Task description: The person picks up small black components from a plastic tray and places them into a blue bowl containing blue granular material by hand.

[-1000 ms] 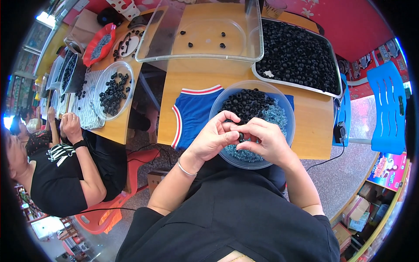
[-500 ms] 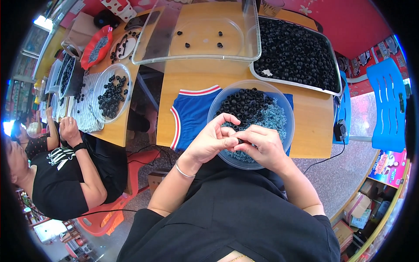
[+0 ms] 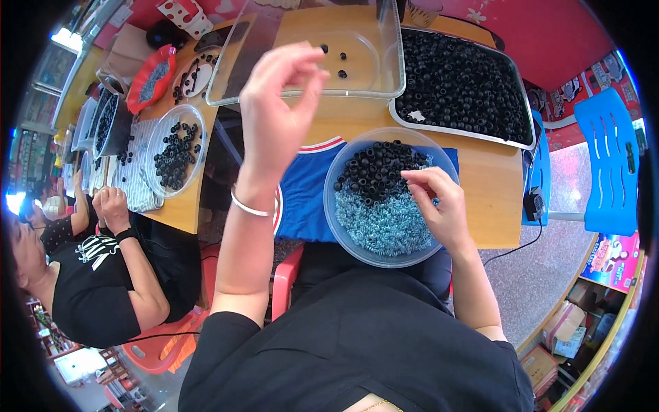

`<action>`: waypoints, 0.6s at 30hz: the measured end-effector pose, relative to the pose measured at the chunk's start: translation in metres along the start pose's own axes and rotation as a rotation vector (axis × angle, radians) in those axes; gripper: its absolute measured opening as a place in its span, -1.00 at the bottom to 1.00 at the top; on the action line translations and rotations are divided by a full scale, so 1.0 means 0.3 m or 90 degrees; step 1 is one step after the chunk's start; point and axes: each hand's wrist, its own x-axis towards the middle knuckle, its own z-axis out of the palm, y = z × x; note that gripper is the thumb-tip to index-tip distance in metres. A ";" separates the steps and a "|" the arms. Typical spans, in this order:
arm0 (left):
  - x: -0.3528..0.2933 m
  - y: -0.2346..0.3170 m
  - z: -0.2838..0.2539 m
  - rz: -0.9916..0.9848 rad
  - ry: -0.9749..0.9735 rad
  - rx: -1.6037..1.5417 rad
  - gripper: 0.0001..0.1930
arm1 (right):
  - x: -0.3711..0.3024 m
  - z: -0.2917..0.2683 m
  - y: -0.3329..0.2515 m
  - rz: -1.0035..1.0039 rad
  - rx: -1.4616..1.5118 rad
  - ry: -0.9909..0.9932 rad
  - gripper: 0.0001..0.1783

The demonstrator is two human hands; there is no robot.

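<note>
My left hand (image 3: 280, 103) is raised over the near edge of the clear plastic bin (image 3: 309, 96), fingers and thumb apart. A small round black piece (image 3: 325, 49) shows just off its fingertips; whether it is in the air or on the bin's floor I cannot tell. My right hand (image 3: 443, 209) hovers over the right side of a round clear bowl (image 3: 332, 226), thumb and forefinger apart, nothing visible in it. In the bowl, hollow black pieces (image 3: 374, 165) heap at the far side and small bluish coil-like pieces (image 3: 384, 223) at the near side.
A metal tray (image 3: 461, 137) full of black pieces stands at the back right. A blue garment (image 3: 305, 199) lies under the bowl. On the left table are another bowl (image 3: 152, 161) of black pieces and a red dish (image 3: 134, 103). A person (image 3: 103, 288) sits left.
My hands, together over the bowl before, are now apart. The left moved up and away to the bin and opened; the right shifted slightly right. A black piece now shows by my left fingertips.
</note>
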 end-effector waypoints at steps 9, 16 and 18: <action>-0.360 0.030 0.082 -0.010 -0.522 0.134 -0.65 | -0.002 0.028 0.021 -0.082 -0.223 -0.149 -0.92; -0.416 0.046 0.118 -0.022 -0.493 0.253 -0.64 | -0.010 0.055 0.003 -0.080 -0.389 -0.208 -0.85; -0.418 0.052 0.127 -0.027 -0.477 0.246 -0.64 | -0.010 0.063 -0.002 -0.064 -0.412 -0.218 -0.83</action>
